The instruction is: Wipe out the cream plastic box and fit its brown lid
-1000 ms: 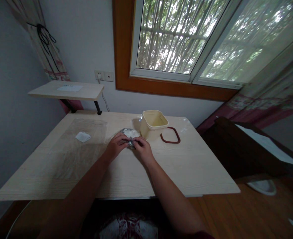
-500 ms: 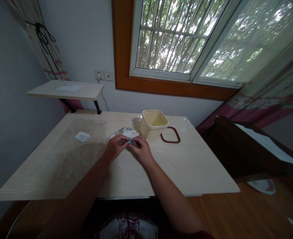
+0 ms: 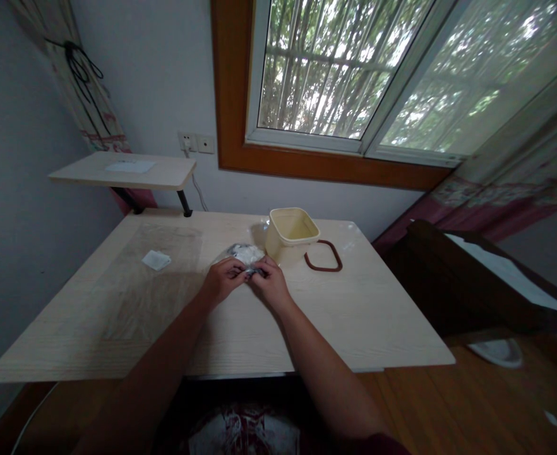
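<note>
Both hands meet over the middle of the table, closed on the near edge of a clear plastic bag (image 3: 246,253) with white and dark contents that I cannot make out. My left hand (image 3: 221,280) pinches the bag from the left. From the right, my right hand (image 3: 271,284) grips it close beside the left one. Just behind my right hand stands a cream square plastic bin (image 3: 285,243), upright and open at the top. To its right lies a brown rounded loop (image 3: 339,260), partly behind the bin.
A flat clear plastic sheet (image 3: 136,303) covers part of the table's left side, with a small white packet (image 3: 156,260) on it. A raised shelf (image 3: 160,177) on black legs stands at the back left. The wooden table (image 3: 364,322) has its edge at the right.
My hands stay at the bag's near edge with only slight finger movement. The bag's top looks a little rounder. The bin, loop and packet have not moved.
</note>
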`<state>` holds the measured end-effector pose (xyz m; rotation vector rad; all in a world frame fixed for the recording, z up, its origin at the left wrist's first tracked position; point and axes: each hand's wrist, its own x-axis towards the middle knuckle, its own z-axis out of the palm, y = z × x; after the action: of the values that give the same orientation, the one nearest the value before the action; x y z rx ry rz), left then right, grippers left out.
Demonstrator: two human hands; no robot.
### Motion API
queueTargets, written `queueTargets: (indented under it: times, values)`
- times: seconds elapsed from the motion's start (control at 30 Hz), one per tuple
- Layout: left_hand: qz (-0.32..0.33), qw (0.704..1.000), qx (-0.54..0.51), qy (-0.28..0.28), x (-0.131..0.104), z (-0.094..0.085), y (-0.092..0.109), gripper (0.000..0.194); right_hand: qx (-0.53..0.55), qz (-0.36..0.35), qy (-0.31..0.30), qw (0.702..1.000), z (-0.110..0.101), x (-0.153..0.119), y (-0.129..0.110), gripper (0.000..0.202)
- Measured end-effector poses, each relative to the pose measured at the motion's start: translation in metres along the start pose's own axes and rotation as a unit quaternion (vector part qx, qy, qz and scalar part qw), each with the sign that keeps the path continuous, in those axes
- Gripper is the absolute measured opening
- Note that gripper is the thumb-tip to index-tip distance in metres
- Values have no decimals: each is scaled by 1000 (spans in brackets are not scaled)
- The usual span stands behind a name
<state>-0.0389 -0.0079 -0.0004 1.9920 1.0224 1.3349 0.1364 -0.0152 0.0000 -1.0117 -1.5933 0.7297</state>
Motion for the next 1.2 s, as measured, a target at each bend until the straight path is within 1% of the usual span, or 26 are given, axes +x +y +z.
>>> queueTargets:
  times: [0.07, 0.2, 0.3, 0.4, 0.5, 0.57, 0.7, 0.8, 0.93, 1.07, 1.2]
  values:
    - [-13, 999, -29, -2, 0, 3, -1, 4, 11, 9, 6, 1000, 0, 0, 2, 12]
    - [-64, 989, -129, -18, 1, 8, -2, 7, 14, 21, 10, 1000, -1, 0, 5, 11]
    - [-85, 983, -159, -21, 2, 10, -3, 9, 20, 29, 16, 999, 1, -1, 7, 9]
    - [-68, 988, -135, -11, 2, 10, -6, 8, 29, 38, 21, 999, 3, 0, 8, 9]
    - [-39, 996, -77, -1, 3, 9, -7, 3, 33, 46, 31, 998, 3, -1, 6, 8]
    - [-25, 999, -43, 7, 3, 8, -5, 4, 31, 45, 32, 998, 2, -3, 2, 8]
    - [-14, 999, -3, 32, 3, 3, 4, 5, 24, 12, 20, 999, 1, -6, -8, 9]
    - [-1, 999, 16, 45, 4, 0, 11, 4, -8, -15, 44, 999, 2, -7, -12, 19]
    - [20, 999, 12, 28, 6, -2, 11, 2, -36, -22, 60, 997, 1, -6, -10, 13]
    - [31, 999, 19, 18, 5, 1, 9, 3, -46, -20, 71, 996, 1, -6, -8, 11]
    - [36, 999, 31, 24, 5, 4, 9, 3, -38, -3, 53, 998, 2, -4, -6, 9]
